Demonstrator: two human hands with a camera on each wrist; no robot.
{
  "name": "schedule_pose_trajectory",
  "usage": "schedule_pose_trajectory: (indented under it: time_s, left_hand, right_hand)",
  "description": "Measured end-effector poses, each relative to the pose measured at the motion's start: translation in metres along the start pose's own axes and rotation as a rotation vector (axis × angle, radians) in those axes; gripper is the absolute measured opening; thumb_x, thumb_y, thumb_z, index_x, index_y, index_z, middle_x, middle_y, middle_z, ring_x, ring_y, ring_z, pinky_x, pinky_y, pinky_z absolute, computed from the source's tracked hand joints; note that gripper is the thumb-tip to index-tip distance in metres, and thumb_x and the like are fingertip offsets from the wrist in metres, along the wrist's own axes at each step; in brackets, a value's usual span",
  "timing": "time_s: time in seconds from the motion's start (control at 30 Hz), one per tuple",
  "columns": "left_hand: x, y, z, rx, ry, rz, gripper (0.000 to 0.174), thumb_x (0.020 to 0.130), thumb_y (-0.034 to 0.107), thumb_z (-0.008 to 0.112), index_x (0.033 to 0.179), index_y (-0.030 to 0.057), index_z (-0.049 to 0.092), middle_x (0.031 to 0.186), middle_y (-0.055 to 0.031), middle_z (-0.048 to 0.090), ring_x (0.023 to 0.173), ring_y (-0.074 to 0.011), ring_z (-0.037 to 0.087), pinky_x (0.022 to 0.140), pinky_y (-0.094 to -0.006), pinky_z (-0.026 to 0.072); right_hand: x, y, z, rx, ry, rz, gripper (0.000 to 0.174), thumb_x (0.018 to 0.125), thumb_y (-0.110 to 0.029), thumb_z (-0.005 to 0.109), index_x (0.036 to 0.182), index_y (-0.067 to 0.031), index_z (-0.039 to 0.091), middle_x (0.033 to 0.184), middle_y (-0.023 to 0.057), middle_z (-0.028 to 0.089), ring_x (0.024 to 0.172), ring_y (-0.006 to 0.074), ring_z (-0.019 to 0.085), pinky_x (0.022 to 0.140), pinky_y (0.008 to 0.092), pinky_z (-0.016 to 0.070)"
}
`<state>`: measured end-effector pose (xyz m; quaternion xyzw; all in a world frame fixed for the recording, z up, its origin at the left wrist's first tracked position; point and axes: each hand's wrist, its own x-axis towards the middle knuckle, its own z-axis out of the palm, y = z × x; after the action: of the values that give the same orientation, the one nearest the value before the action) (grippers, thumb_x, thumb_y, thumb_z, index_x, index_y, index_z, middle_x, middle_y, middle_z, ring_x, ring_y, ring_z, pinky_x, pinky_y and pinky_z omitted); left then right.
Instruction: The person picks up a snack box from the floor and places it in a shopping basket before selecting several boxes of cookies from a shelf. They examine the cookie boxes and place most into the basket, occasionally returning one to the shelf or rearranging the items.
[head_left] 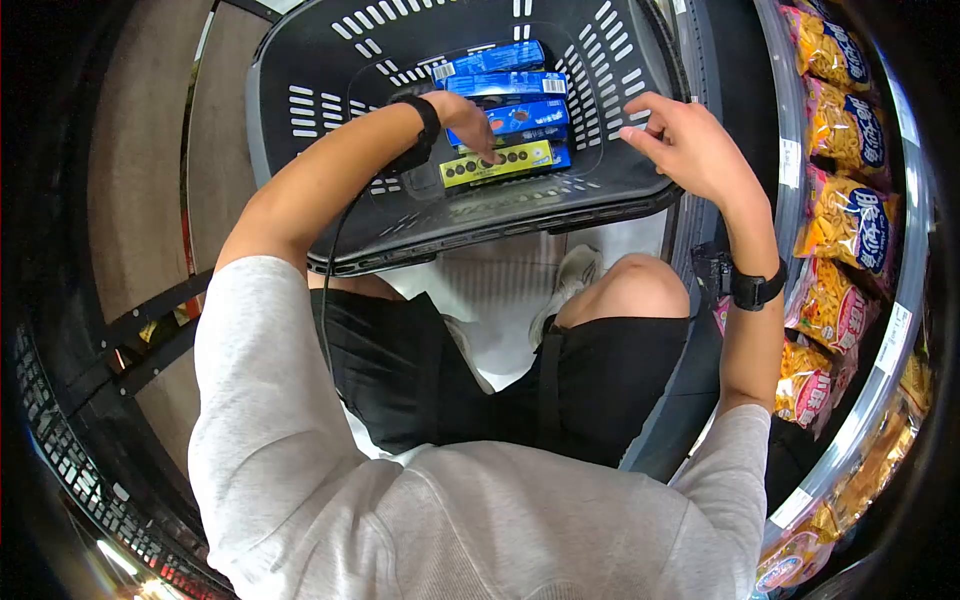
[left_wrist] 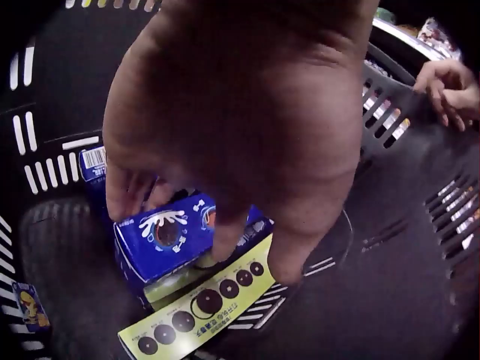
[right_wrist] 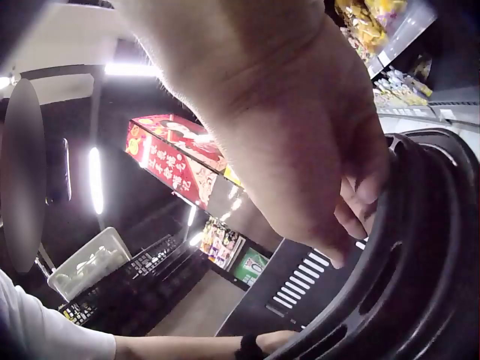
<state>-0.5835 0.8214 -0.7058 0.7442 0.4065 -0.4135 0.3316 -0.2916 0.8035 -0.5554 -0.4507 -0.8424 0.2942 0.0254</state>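
Note:
My left hand (head_left: 465,122) reaches down into the black shopping basket (head_left: 420,195), fingers spread over a row of boxes. In the left wrist view, its fingers touch a blue box (left_wrist: 150,255) and a box with a yellow-green side (left_wrist: 187,319) printed with dark round cookies. The thumb lies at the right end of the yellow-green side. More blue boxes (head_left: 500,85) with barcodes lie behind, packed side by side. My right hand (head_left: 690,140) hovers by the basket's right rim, fingers loosely bent and holding nothing.
Bagged snacks (head_left: 840,125) fill a shelf with price tags along the right. Wooden shelf boards (head_left: 140,180) stand on the left. Bent knees (head_left: 635,290) sit just below the basket's near edge. A cable (head_left: 325,310) hangs from the left wrist strap.

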Motion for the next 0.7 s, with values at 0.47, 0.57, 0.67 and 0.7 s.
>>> schedule_pose_trajectory:
  time_s: [0.47, 0.57, 0.67, 0.7]
  left_hand:
    - [-0.051, -0.016, -0.032, -0.425, 0.437, 0.401, 0.027, 0.096, 0.02, 0.071, 0.119, 0.0121, 0.061, 0.104, -0.0047, 0.064, 0.101, -0.0174, 0.058, 0.089, -0.0364, 0.0471]
    - [-0.085, -0.018, -0.038, -0.433, 0.687, 0.611, 0.032, 0.094, 0.021, 0.072, 0.125, 0.0183, 0.062, 0.12, -0.0063, 0.065, 0.111, -0.0232, 0.06, 0.099, -0.0387, 0.0479]
    - [-0.143, -0.007, -0.049, -0.522, 0.77, 0.68, 0.041, 0.097, 0.017, 0.07, 0.134, 0.0125, 0.055, 0.117, -0.0041, 0.062, 0.114, -0.0144, 0.057, 0.1, -0.0331, 0.0486]
    - [-0.154, -0.006, -0.05, -0.61, 0.753, 0.679, 0.039, 0.097, 0.017, 0.069, 0.133, 0.0112, 0.056, 0.116, -0.0035, 0.062, 0.116, -0.0144, 0.057, 0.101, -0.0325, 0.0482]
  right_hand:
    - [-0.002, 0.017, -0.002, 0.315, 0.006, 0.099, 0.032, 0.1, -0.023, 0.066, 0.123, -0.0027, 0.062, 0.082, 0.0046, 0.067, 0.063, 0.0105, 0.065, 0.052, 0.0259, 0.0496]
    - [-0.006, 0.022, -0.002, 0.341, 0.028, 0.129, 0.035, 0.099, -0.024, 0.066, 0.127, -0.0041, 0.062, 0.099, 0.0062, 0.07, 0.072, 0.0118, 0.068, 0.055, 0.0257, 0.052]
    - [-0.019, 0.027, -0.004, 0.261, 0.403, 0.044, 0.046, 0.098, -0.027, 0.069, 0.137, -0.0054, 0.057, 0.114, 0.0169, 0.072, 0.097, 0.0218, 0.072, 0.076, 0.0314, 0.0569]
    - [-0.024, 0.025, -0.007, 0.391, 0.405, 0.102, 0.049, 0.098, -0.03, 0.069, 0.138, -0.0047, 0.056, 0.116, 0.0142, 0.071, 0.102, 0.0197, 0.069, 0.08, 0.0322, 0.0575]
